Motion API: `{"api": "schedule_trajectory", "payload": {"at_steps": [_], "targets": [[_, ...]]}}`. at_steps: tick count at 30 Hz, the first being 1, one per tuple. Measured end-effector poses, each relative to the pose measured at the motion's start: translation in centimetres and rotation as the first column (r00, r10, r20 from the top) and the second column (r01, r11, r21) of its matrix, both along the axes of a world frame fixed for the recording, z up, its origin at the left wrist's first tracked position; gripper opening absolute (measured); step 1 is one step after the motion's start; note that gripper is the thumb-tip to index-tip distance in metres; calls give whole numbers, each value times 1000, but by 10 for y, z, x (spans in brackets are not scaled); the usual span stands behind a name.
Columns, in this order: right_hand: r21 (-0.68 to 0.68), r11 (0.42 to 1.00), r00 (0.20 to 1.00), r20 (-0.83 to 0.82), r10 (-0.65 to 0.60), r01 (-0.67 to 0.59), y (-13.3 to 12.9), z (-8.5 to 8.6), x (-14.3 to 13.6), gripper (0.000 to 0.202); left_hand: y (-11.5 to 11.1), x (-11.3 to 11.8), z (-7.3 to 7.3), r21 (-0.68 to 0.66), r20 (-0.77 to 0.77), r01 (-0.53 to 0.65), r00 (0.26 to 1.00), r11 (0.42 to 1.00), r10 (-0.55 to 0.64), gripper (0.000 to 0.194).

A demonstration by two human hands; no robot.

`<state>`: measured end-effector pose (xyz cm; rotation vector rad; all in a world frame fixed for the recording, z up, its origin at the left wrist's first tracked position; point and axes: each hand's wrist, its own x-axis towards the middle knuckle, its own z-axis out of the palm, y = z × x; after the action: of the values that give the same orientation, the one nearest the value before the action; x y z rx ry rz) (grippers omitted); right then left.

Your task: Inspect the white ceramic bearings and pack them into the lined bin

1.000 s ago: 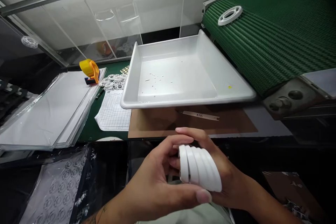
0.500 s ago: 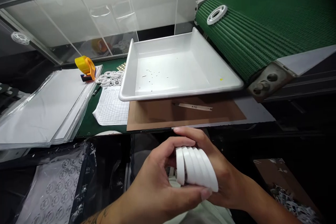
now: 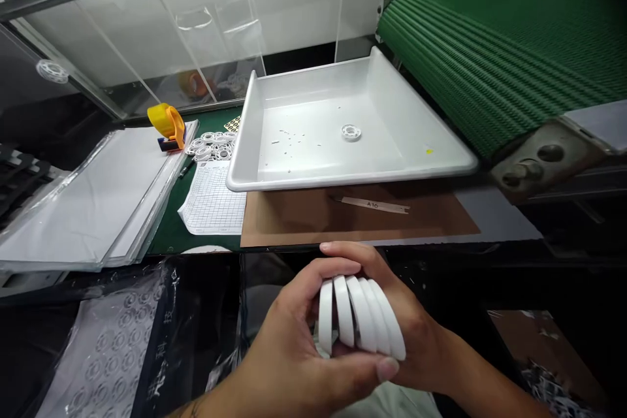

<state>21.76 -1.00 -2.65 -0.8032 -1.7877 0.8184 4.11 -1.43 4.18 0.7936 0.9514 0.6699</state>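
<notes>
I have both hands wrapped round a row of white rings (image 3: 362, 317). My left hand (image 3: 294, 333) pinches them between thumb and fingers, and my right hand (image 3: 414, 320) cups the other end. The rings are low down, just in front of the counter (image 3: 169, 227), with small gaps on the left side. Past them is a big white tray (image 3: 318, 101) with one loose ring (image 3: 345, 135) in it. A green belt (image 3: 499, 46) is right of the tray, and yellow tape (image 3: 159, 119) is left.
</notes>
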Motion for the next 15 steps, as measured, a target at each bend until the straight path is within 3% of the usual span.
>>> {"api": "schedule_trajectory", "payload": {"at_steps": [5, 7, 12, 15], "targets": [[129, 991, 999, 33, -34, 29, 7, -3, -2, 59, 3, -3, -5, 87, 79, -11, 997, 996, 4, 53], [146, 989, 998, 46, -44, 37, 8, -4, -1, 58, 5, -3, -6, 112, 28, -14, 1000, 994, 11, 49], [54, 998, 999, -8, -41, 41, 7, -3, -4, 68, 6, -3, -7, 84, -164, 15, 987, 996, -1, 67], [147, 982, 993, -19, -114, 115, 3, -7, -9, 68, 9, -12, -16, 129, -325, 29, 946, 991, 15, 66]]}}
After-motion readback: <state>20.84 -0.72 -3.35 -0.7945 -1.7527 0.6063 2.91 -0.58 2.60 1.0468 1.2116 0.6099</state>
